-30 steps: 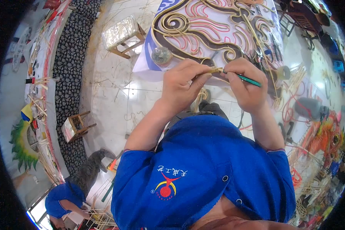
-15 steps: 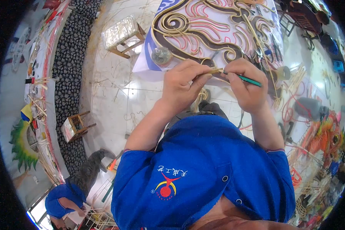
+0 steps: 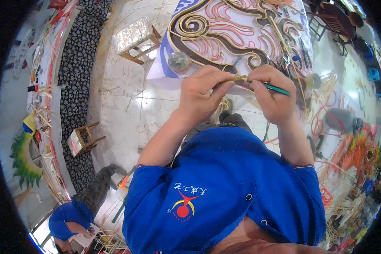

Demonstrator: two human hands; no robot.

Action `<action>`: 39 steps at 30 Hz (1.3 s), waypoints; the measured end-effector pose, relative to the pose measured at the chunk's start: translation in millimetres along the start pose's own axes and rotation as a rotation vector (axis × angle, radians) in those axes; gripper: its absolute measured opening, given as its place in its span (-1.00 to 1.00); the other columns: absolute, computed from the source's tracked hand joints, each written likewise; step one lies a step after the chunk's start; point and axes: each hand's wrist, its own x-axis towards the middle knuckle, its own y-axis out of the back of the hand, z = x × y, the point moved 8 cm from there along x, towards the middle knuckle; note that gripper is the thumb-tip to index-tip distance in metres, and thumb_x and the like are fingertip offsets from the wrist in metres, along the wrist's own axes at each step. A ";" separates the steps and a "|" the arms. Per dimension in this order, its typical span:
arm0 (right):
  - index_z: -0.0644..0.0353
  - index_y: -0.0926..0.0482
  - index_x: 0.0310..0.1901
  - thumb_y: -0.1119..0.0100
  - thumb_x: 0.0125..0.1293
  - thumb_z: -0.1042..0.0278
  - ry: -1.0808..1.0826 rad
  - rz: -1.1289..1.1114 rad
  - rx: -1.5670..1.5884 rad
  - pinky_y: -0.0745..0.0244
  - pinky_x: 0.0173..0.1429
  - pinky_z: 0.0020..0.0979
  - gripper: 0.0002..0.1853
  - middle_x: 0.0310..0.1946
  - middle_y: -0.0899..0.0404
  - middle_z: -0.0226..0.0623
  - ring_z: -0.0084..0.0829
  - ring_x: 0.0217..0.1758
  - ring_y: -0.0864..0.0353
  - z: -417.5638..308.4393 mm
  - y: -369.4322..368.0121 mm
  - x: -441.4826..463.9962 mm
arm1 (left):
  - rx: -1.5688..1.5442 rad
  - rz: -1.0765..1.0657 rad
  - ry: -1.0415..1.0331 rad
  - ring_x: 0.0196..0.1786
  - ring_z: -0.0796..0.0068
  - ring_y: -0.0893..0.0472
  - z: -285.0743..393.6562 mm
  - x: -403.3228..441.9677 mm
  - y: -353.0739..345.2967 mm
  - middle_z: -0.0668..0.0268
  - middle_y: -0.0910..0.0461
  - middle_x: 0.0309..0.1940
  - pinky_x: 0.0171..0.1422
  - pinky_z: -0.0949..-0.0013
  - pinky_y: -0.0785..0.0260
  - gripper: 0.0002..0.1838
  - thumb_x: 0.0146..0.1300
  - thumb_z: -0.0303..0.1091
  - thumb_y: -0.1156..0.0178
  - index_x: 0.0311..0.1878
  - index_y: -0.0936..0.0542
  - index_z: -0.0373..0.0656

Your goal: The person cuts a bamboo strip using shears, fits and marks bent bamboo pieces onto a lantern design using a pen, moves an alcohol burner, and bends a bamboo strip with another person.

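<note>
Left fingers [image 3: 218,77] pinch the strip [image 3: 239,78]; light, stiff, I'd judge, best held by its end; three o'clock, right fingers [image 3: 265,75] pinch a green tool [image 3: 276,88].

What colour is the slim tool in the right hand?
The slim tool is mostly green, best seen in the head view.

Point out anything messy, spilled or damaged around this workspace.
Thin, pale, wood-like strips lie in a loose spread on the shiny white tiled floor, right of the white-and-blue covered table; they look untidy, not stacked. No spill shows. The short yellowish strip in the left hand is too small to judge for damage.
</note>
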 end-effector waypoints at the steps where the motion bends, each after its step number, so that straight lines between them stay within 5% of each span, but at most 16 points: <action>1: 0.43 -0.61 -0.22 -0.11 0.26 0.72 -0.006 0.013 0.008 -0.52 -0.07 -0.43 -0.89 -0.26 -0.65 -0.12 -0.38 -0.21 -0.64 0.6 0.6 -0.2 | -0.006 0.001 0.001 -0.38 0.38 -0.66 0.6 0.4 0.3 0.20 -0.67 -0.33 -0.30 0.40 -0.49 -0.83 0.19 -0.54 -0.41 -0.14 -0.73 -0.22; 10: 0.43 -0.63 -0.20 -0.13 0.32 0.68 -0.095 -0.075 0.046 -0.50 -0.03 -0.44 -0.90 -0.23 -0.66 -0.13 -0.40 -0.16 -0.64 16.6 -2.1 -10.3 | -0.010 -0.081 0.159 -0.26 0.47 -0.64 -20.2 -3.1 -9.6 0.24 -0.69 -0.25 -0.18 0.44 -0.48 -0.85 0.24 -0.51 -0.38 -0.12 -0.74 -0.25; 14: 0.43 -0.65 -0.14 -0.12 0.42 0.59 -0.267 0.182 0.165 -0.50 0.00 -0.42 -0.87 -0.18 -0.68 -0.16 -0.44 -0.10 -0.63 50.2 24.9 -24.0 | -0.040 -0.152 0.302 -0.24 0.42 -0.64 -45.2 -4.8 -19.2 0.23 -0.68 -0.26 -0.13 0.42 -0.47 -0.84 0.28 -0.43 -0.36 -0.10 -0.74 -0.23; 18: 0.41 -0.67 -0.08 -0.09 0.50 0.50 -0.212 0.166 -0.111 -0.51 -0.02 -0.46 -0.81 -0.15 -0.68 -0.21 -0.50 -0.11 -0.63 79.9 37.1 -30.6 | -0.053 -0.239 0.365 -0.22 0.36 -0.66 -61.9 -1.3 -32.9 0.22 -0.69 -0.24 -0.08 0.38 -0.47 -0.81 0.31 -0.36 -0.33 -0.07 -0.74 -0.21; 21: 0.38 -0.69 -0.07 -0.12 0.49 0.43 -0.429 0.132 0.208 -0.49 -0.11 -0.52 -0.79 -0.22 -0.68 -0.28 -0.58 -0.20 -0.61 113.5 31.2 -45.4 | -0.072 -0.311 0.402 -0.18 0.42 -0.64 -79.6 2.4 -50.7 0.24 -0.70 -0.22 -0.04 0.40 -0.46 -0.80 0.34 -0.36 -0.31 -0.05 -0.74 -0.22; 23: 0.38 -0.69 -0.08 -0.15 0.48 0.41 -0.536 0.102 0.170 -0.48 -0.15 -0.53 -0.78 -0.27 -0.68 -0.32 -0.60 -0.24 -0.60 126.5 30.8 -53.2 | -0.114 -0.372 0.455 -0.15 0.57 -0.61 -92.4 3.8 -65.9 0.31 -0.70 -0.21 -0.02 0.46 -0.45 -0.80 0.37 -0.39 -0.27 -0.03 -0.74 -0.26; 29: 0.35 -0.74 -0.14 -0.29 0.37 0.29 -0.853 -0.106 0.083 -0.42 -0.32 -0.52 -0.75 -0.49 -0.64 -0.45 -0.68 -0.41 -0.53 164.3 27.6 -67.8 | -0.099 -0.549 0.533 -0.14 0.58 -0.62 -103.4 19.1 -103.1 0.31 -0.71 -0.24 -0.01 0.43 -0.46 -0.78 0.39 -0.37 -0.25 -0.02 -0.73 -0.26; 32: 0.32 -0.75 -0.17 -0.32 0.34 0.28 -0.819 -0.191 0.032 -0.41 -0.36 -0.50 -0.76 -0.53 -0.63 -0.41 -0.65 -0.47 -0.51 167.7 32.0 -62.0 | -0.073 -0.616 0.557 -0.16 0.59 -0.62 -109.4 31.9 -122.5 0.32 -0.70 -0.29 -0.01 0.41 -0.47 -0.78 0.39 -0.36 -0.25 -0.03 -0.74 -0.26; 36: 0.30 -0.75 -0.23 -0.32 0.32 0.26 -0.728 -0.233 -0.033 -0.40 -0.40 -0.45 -0.76 -0.58 -0.61 -0.32 -0.59 -0.53 -0.50 195.0 40.5 -60.7 | -0.010 -0.747 0.526 -0.12 0.35 -0.67 -133.9 35.8 -156.7 0.18 -0.69 -0.12 0.02 0.29 -0.48 -0.71 0.32 -0.27 -0.29 0.00 -0.73 -0.23; 39: 0.30 -0.74 -0.28 -0.31 0.32 0.23 -0.720 -0.177 -0.033 -0.41 -0.42 -0.40 -0.74 -0.60 -0.60 -0.27 -0.53 -0.56 -0.51 234.7 49.4 -61.9 | -0.067 -0.513 0.653 -0.09 0.29 -0.66 -158.9 49.2 -165.6 0.13 -0.66 -0.04 0.03 0.30 -0.48 -0.65 0.28 -0.26 -0.32 0.06 -0.69 -0.25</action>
